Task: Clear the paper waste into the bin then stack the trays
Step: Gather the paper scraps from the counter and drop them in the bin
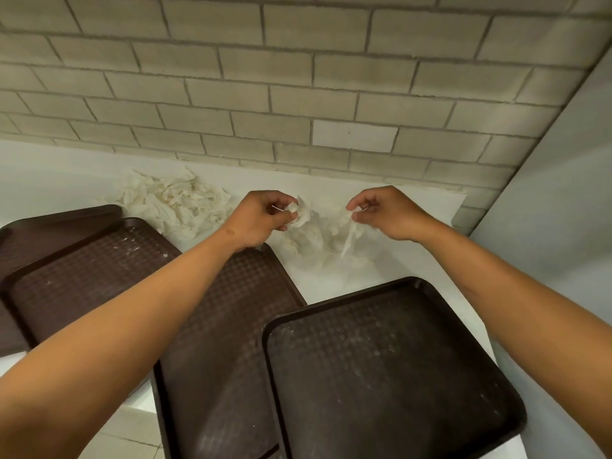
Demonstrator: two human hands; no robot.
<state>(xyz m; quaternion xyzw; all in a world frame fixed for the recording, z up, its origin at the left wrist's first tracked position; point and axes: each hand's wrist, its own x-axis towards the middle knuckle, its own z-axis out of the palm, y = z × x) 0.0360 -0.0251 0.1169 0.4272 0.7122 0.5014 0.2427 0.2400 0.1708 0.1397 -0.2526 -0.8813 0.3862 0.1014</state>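
Observation:
Both my hands reach over the white counter toward a crumpled white paper wad (318, 233) lying near the wall. My left hand (261, 217) pinches its left side, and my right hand (387, 212) pinches a strip on its right side. A second, larger heap of shredded white paper (175, 200) lies to the left, close to the wall. Several dark brown plastic trays lie overlapping in front: one at the right (390, 369), one in the middle (231, 326) under my left forearm, and two at the left (82, 270). No bin is in view.
A grey brick wall (298, 77) closes the back of the white counter (49, 173). A pale wall or panel (563, 193) stands at the right. Tiled floor (126, 432) shows past the counter's front edge at the lower left.

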